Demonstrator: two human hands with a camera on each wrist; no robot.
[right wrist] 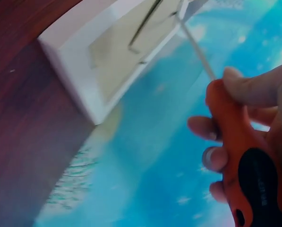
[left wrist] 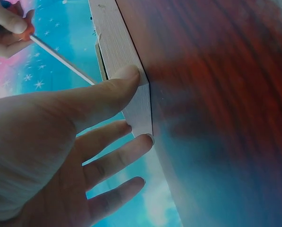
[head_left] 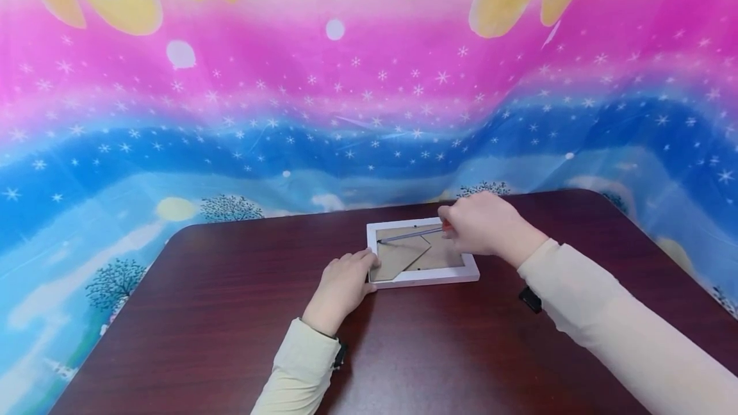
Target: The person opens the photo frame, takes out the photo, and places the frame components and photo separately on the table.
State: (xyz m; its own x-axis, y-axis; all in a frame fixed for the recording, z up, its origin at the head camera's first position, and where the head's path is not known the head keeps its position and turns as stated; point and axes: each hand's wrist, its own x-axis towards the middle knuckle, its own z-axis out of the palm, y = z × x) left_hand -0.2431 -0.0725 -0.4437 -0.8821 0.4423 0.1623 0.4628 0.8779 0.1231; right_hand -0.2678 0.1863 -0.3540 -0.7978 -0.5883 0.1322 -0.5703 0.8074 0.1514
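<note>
A white picture frame (head_left: 426, 278) lies face down, its beige backing board (head_left: 398, 260) and angled stand flap upward. My left hand (head_left: 341, 285) holds the near left corner, thumb along the near side and fingertips at the left edge. In my right hand (head_left: 487, 223) is a screwdriver (right wrist: 233, 125) with an orange and black handle, gripped with the fingers wrapped round it. Its long metal shaft (head_left: 410, 234) slants low across the backing, and the tip meets the left inner edge by a small dark tab. Exact tip contact is too small to tell.
The dark reddish wooden table (head_left: 242, 312) has rounded far corners. Behind it hangs a colourful printed cloth (head_left: 346, 114) with snowflakes and trees. A dark wrist-worn device (head_left: 530, 300) sits under the right sleeve, another (head_left: 340, 356) by the left cuff.
</note>
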